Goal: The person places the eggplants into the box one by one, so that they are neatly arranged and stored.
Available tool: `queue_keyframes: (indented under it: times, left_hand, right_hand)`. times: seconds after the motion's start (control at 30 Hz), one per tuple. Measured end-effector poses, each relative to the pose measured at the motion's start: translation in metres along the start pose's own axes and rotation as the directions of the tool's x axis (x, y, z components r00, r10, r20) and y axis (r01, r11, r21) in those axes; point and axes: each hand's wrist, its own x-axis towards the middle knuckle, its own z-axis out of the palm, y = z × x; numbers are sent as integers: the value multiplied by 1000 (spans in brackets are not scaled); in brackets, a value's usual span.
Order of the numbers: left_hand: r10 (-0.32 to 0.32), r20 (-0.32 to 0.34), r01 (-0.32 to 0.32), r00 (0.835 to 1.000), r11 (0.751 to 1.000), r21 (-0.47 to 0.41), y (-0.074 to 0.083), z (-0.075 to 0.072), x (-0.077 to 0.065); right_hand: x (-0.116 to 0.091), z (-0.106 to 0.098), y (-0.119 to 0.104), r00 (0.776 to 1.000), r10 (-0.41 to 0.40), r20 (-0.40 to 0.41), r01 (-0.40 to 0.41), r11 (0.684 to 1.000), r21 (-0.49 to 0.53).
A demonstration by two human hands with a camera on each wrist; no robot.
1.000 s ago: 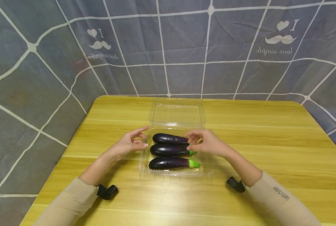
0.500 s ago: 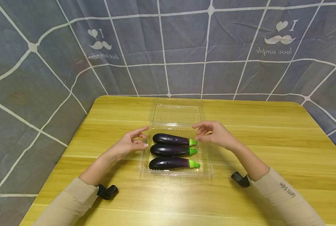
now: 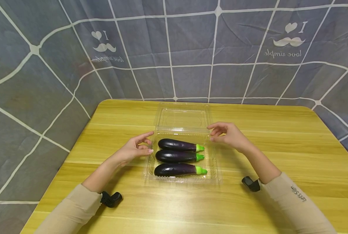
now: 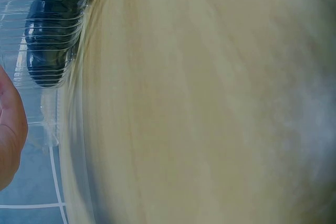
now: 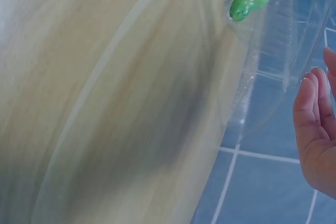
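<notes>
A clear plastic clamshell box (image 3: 213, 177) lies on the table with its lid (image 3: 182, 117) folded back, away from me. Three eggplants lie side by side in its base: a far one (image 3: 178, 145), a middle one (image 3: 176, 156) and a near one (image 3: 175, 169), their green stem ends to the right. My left hand (image 3: 130, 150) is at the box's left rim, thumb and forefinger spread; whether it touches the plastic is hard to tell. Near the hinge on the right side hovers my right hand (image 3: 229, 135), fingers loosely bent, nothing between them.
The wooden table (image 3: 264, 130) stretches around the box on all sides. A grey curtain with white lines (image 3: 191, 81) hangs behind it and along the left. Black wrist devices, one on the left (image 3: 111, 199) and one on the right (image 3: 251, 184), hang at the sleeves.
My right hand has left the stem end of the far eggplant and moved right and away from me, to the box's right side. The left hand stays in place.
</notes>
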Motion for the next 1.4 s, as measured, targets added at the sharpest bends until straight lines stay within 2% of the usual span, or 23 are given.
queue_keyframes:
  times: [0.37, 0.53, 0.7, 1.03, 1.2, 1.4]
  left_hand:
    - [-7, 0, 7, 1000, 1000, -3, 0, 0, 0]
    - [-17, -7, 17, 1000, 1000, 6, 0, 0, 1]
    - [-22, -10, 22, 1000, 1000, 5, 1, -1, 1]
    - [-27, -15, 27, 1000, 1000, -9, 2, -2, 1]
    - [-30, -18, 30, 999, 1000, -8, 3, -1, 1]
    - [-28, -16, 28, 999, 1000, -5, 4, -1, 2]
  right_hand:
    - [6, -1, 9, 998, 16, -53, -16, 1000, 2]
    - [10, -3, 15, 996, 89, -31, -87, 994, 68]
    - [13, -7, 20, 986, 166, 26, -169, 970, 176]
    - [15, -11, 23, 978, 183, 97, -204, 936, 287]
    - [18, -12, 25, 963, 233, 137, -266, 904, 334]
    - [21, -13, 26, 941, 281, 189, -335, 848, 410]
